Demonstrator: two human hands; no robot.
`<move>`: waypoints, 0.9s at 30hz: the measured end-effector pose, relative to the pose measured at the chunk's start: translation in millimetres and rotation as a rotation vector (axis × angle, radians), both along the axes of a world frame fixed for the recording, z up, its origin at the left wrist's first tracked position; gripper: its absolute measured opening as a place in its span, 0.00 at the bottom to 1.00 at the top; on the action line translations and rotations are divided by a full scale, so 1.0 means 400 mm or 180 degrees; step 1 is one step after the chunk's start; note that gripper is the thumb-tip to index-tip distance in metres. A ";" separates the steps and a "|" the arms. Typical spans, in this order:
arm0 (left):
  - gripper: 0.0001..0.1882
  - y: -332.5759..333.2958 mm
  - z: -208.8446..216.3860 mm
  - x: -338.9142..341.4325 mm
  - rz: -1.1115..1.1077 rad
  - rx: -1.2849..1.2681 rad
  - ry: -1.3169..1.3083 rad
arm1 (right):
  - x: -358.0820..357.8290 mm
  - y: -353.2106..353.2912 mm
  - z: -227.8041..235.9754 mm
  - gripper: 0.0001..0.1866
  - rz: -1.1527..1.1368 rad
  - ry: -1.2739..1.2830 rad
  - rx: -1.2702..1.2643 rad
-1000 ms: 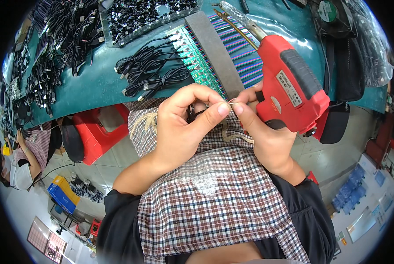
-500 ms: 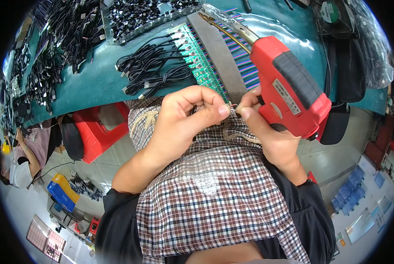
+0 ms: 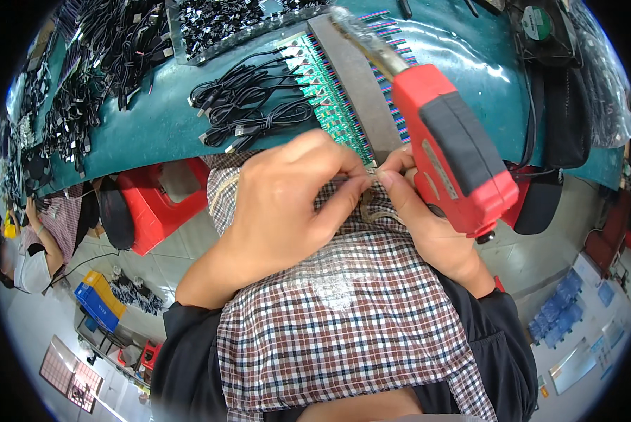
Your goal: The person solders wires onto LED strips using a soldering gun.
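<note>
In front of the plaid apron, my left hand (image 3: 284,193) is closed in a pinch, thumb against forefinger. It holds the end of a thin wire (image 3: 373,174), mostly hidden between the fingertips. My right hand (image 3: 431,228) grips a red soldering gun (image 3: 463,151) with black side panels, while its thumb and forefinger pinch close against my left fingertips. The gun's metal nose points away over a grey metal bar (image 3: 354,84). That bar lies across a row of green circuit boards (image 3: 319,91) with coloured ribbon wires. Coiled black USB cables (image 3: 259,112) run to the boards' left side.
Heaps of black cables (image 3: 129,49) cover the left of the green table (image 3: 146,130). A tray of small black parts (image 3: 241,28) stands at the back. A red stool (image 3: 160,207) is below the table edge. Another person (image 3: 41,246) works at far left.
My left hand has turned over, its back now facing up, with its fingertips still at the right hand's. The soldering gun has tilted and shifted slightly left and down.
</note>
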State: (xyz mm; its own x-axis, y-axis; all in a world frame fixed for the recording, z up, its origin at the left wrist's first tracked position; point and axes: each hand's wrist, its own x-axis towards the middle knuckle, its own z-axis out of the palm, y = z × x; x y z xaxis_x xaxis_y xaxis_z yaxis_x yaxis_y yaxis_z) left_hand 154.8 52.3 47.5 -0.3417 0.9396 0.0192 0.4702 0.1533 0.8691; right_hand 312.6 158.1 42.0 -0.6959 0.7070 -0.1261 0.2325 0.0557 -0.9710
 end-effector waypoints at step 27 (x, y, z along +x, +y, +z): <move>0.06 0.055 -0.083 -0.038 0.1185 -0.0006 0.1065 | 0.188 -0.007 0.028 0.08 0.0683 -0.0582 -0.0290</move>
